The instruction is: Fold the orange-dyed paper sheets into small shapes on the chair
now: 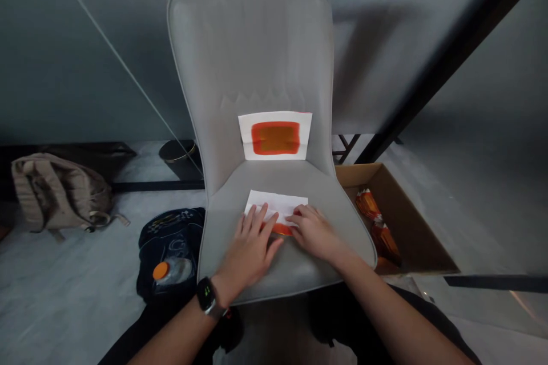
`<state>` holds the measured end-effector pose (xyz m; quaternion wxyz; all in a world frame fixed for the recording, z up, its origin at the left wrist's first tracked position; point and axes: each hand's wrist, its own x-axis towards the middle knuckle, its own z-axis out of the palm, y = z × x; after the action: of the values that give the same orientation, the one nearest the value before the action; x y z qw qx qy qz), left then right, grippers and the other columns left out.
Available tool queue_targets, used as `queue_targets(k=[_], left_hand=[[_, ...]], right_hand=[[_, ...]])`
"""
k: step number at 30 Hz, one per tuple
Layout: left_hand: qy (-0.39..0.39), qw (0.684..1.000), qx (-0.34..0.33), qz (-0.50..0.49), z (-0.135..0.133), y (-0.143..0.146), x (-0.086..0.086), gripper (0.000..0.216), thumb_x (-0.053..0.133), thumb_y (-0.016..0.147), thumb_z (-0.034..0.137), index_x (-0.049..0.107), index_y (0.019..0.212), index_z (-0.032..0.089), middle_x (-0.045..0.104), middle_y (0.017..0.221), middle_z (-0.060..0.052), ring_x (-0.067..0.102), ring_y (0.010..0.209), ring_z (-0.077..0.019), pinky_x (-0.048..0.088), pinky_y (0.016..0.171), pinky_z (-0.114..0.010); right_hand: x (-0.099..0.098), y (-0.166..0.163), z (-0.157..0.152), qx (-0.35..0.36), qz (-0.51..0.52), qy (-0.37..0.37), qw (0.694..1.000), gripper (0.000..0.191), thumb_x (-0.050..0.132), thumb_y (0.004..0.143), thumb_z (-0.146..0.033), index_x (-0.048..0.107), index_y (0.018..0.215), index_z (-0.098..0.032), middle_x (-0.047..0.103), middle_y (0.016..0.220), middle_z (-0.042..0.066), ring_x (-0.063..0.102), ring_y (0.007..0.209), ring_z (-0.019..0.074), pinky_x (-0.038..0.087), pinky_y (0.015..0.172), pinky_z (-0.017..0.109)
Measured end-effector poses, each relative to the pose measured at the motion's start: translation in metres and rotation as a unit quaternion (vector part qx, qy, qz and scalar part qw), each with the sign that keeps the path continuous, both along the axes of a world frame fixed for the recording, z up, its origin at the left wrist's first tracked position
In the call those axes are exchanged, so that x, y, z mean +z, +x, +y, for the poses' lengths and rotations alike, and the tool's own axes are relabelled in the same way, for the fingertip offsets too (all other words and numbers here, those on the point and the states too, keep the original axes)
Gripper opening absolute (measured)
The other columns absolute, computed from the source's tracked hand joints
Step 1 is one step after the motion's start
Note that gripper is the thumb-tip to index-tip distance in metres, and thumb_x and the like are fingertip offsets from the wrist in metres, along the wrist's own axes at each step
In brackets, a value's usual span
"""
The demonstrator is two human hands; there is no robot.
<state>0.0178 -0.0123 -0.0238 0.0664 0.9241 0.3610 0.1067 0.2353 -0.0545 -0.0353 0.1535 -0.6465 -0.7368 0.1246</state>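
Both hands are lying flat on the paper here, no real pinch going on. The left hand [250,242], with a black smartwatch [207,295] on its wrist, has its fingers spread over the left end of a folded white sheet of paper [276,206]. The right hand [313,232] sits palm down on the right end, fingers pointing left, so the two hands are just beside each other. Both are wide open, more of a press than a grip. A bit of orange print [282,230] peeks out at the sheet's near edge, right between the hands. The sheet lies on the seat of a grey upholstered chair [252,40], and a second white sheet [274,135] with a big orange-red rectangle and brownish middle leans upright against the backrest. Just right of the seat there's an open cardboard box [411,222] with orange packets [377,228] inside. On the left, a clear bottle [171,271] with an orange cap rests against a dark patterned bag [169,239]. Further out on the floor there's a beige backpack [57,191], and a black round bin [180,158] stands behind the chair.
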Motion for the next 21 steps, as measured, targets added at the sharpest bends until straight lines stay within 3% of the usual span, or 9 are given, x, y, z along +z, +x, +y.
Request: queue_targets(k=[3, 6, 11, 16, 21], left_hand=[[-0.034, 0.998, 0.001, 0.058, -0.011, -0.006, -0.011, 0.071, 0.042, 0.103, 0.065, 0.040, 0.160, 0.021, 0.031, 0.169, -0.014, 0.025, 0.155, -0.0441, 0.030, 0.119, -0.066], [-0.052, 0.995, 0.003, 0.085, -0.012, -0.008, -0.017, 0.074, 0.042, 0.103, 0.067, 0.037, 0.162, 0.023, 0.029, 0.170, -0.013, 0.023, 0.156, -0.0429, 0.028, 0.121, -0.064], [-0.051, 0.993, 0.015, 0.107, -0.015, -0.005, -0.018, 0.078, 0.043, 0.101, 0.068, 0.035, 0.163, 0.021, 0.023, 0.172, -0.016, 0.015, 0.158, -0.0438, 0.024, 0.123, -0.065], [-0.045, 0.992, 0.010, 0.117, -0.018, -0.006, -0.024, 0.079, 0.048, 0.100, 0.063, 0.028, 0.166, 0.022, 0.016, 0.173, -0.016, 0.011, 0.159, -0.0443, 0.021, 0.124, -0.065], [-0.038, 0.996, -0.007, 0.085, -0.011, -0.011, -0.029, 0.076, 0.041, 0.103, 0.066, 0.026, 0.166, 0.025, 0.014, 0.174, -0.013, 0.007, 0.160, -0.0409, 0.017, 0.125, -0.064]], right_hand=[[-0.002, -0.001, -0.010, 0.002, -0.023, 0.018, 1.000, 0.028, 0.056, 0.100, -0.024, 0.074, 0.122, -0.022, 0.067, 0.123, 0.012, 0.059, 0.115, 0.0275, 0.045, 0.100, 0.043], [-0.003, -0.003, -0.017, 0.003, -0.034, 0.028, 0.999, 0.032, 0.053, 0.102, -0.025, 0.070, 0.128, -0.020, 0.064, 0.136, 0.014, 0.057, 0.126, 0.0288, 0.043, 0.109, 0.047], [-0.010, -0.022, -0.030, 0.022, -0.063, 0.033, 0.997, 0.045, 0.047, 0.105, -0.033, 0.058, 0.145, -0.014, 0.043, 0.162, 0.017, 0.031, 0.155, 0.0336, 0.018, 0.126, 0.064], [-0.009, -0.032, -0.041, 0.040, -0.041, -0.045, 0.997, 0.067, 0.040, 0.107, -0.047, 0.032, 0.163, -0.011, 0.026, 0.169, 0.016, 0.021, 0.159, 0.0314, 0.020, 0.128, 0.058], [-0.002, -0.027, -0.042, 0.060, -0.008, -0.104, 0.993, 0.092, 0.036, 0.100, -0.074, 0.026, 0.164, -0.009, 0.017, 0.170, 0.016, 0.016, 0.159, 0.0333, 0.018, 0.129, 0.058]])
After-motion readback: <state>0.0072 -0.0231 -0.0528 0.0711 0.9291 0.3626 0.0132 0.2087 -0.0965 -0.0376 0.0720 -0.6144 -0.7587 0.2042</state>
